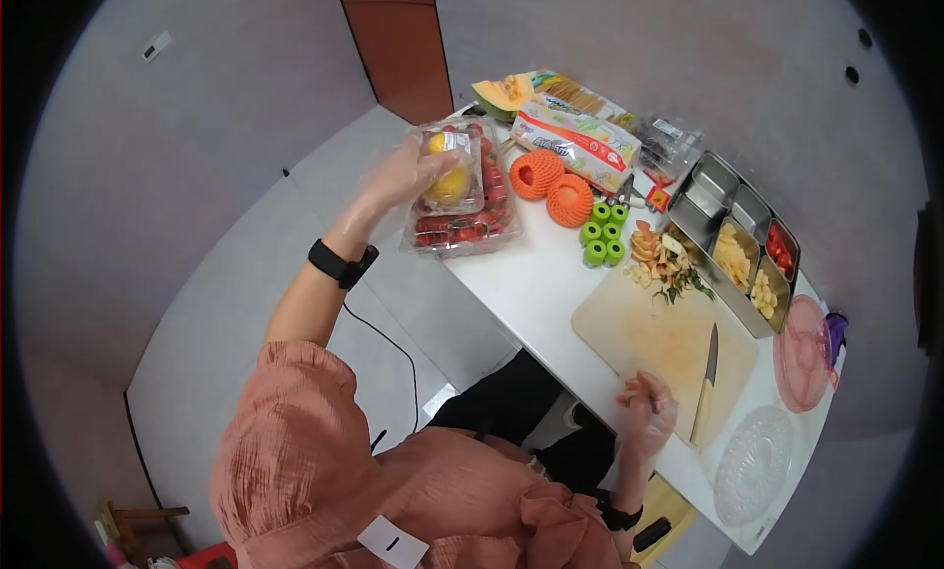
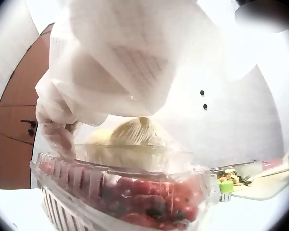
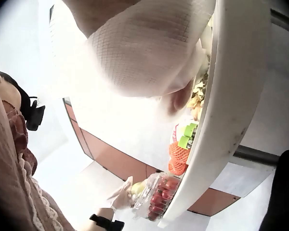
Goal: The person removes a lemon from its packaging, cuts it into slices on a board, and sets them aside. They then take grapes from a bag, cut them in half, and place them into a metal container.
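Note:
My gloved left hand (image 1: 405,174) grips a small clear pack of yellow fruits (image 1: 451,183) from its left side, thumb over the top. In the left wrist view, the fingertips (image 2: 62,139) curl down at that pack's edge. Beneath it lies a larger clear plastic box (image 2: 149,197) of small red fruits, at the table's left edge. My right hand (image 1: 649,412), in a clear glove too, hangs loosely curled with nothing in it. It is over the near edge of the cutting board (image 1: 629,323), left of a knife (image 1: 705,392) lying there.
Peelings and leaves (image 1: 669,264) lie on the board's far side. Behind are two fruits in orange foam nets (image 1: 551,187), green-topped rolls (image 1: 604,235), a tissue pack (image 1: 575,141) and a melon wedge (image 1: 503,95). A steel tray with compartments (image 1: 723,269) and clear lids (image 1: 755,466) stand right.

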A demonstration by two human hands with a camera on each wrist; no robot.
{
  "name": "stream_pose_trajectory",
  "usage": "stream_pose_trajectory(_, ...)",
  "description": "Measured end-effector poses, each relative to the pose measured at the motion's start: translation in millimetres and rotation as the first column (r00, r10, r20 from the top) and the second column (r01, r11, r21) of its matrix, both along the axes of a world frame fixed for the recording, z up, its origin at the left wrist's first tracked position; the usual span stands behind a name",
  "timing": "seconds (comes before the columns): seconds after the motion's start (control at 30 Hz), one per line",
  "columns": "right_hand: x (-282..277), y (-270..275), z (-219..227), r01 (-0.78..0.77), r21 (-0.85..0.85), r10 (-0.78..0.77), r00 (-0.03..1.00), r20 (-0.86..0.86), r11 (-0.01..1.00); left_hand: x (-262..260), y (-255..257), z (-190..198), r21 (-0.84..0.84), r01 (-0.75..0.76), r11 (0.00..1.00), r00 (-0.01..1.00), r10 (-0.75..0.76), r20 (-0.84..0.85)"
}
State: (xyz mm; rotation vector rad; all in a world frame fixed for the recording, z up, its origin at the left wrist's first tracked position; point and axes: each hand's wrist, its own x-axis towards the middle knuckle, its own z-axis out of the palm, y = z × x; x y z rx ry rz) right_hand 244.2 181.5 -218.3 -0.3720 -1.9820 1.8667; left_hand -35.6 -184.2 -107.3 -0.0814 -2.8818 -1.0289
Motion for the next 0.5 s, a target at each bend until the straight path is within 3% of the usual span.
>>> stream_pose_trajectory(0.2, -7.4, -27.1, 15.6, -0.107, -0.011, 0.107, 0.991, 0.076, 0.994, 3.0, 32.0, 12.7, -0.044, 0.048, 0.998, 0.999, -0.048, 0.002)
stream_pose_trajectory(0.27, -7.6, -29.6, 13.6, -0.121, 0.008, 0.12, 0.99, 0.075, 0.993, 15.0, 48.4, 20.0, -0.458, -0.042, 0.888, 0.998, 0.012, -0.069)
stream_pose_trajectory(0.4, -5.8, -30.2, 8.8, -0.153, -0.022, 0.154, 0.986, 0.058, 0.988, 14.9, 50.1, 22.7, -0.378, -0.005, 0.926, 1.0, -0.002, -0.018)
stream_pose_trajectory(0.47, -3.5, -30.1, 7.2, -0.149, -0.027, 0.15, 0.986, 0.07, 0.989, 1.2, 37.9, 12.2, -0.215, 0.023, 0.976, 0.999, -0.016, 0.035)
stream_pose_trajectory(0.5, -2.2, -30.0, 6.5, -0.149, -0.031, 0.151, 0.985, 0.083, 0.988, -4.8, 32.5, 3.4, -0.218, 0.03, 0.976, 0.999, -0.023, 0.036)
